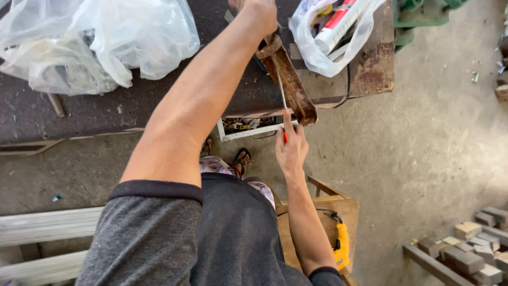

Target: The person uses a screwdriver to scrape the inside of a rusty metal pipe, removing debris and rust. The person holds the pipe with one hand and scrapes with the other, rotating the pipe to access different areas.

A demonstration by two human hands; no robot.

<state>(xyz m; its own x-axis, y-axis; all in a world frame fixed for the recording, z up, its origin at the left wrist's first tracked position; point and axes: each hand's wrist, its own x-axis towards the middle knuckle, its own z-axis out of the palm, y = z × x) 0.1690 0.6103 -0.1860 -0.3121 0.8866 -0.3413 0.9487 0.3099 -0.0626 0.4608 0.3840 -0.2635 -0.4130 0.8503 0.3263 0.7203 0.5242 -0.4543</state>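
Right hand: our right hand [291, 151] has its fingers closed around the red handle of a screwdriver [282, 100], the thin shaft running up past our fingertips.
Rusty part: the rusty metal piece [288, 79] lies along the shaft, its lower end just above our right fingers.
Left hand: our left hand [259, 13] grips the top end of that piece; its fingers are cut off by the frame edge.
Beyond: a clear bag [330, 37] with a tube sits right of our left fingers on the workbench [79, 116].
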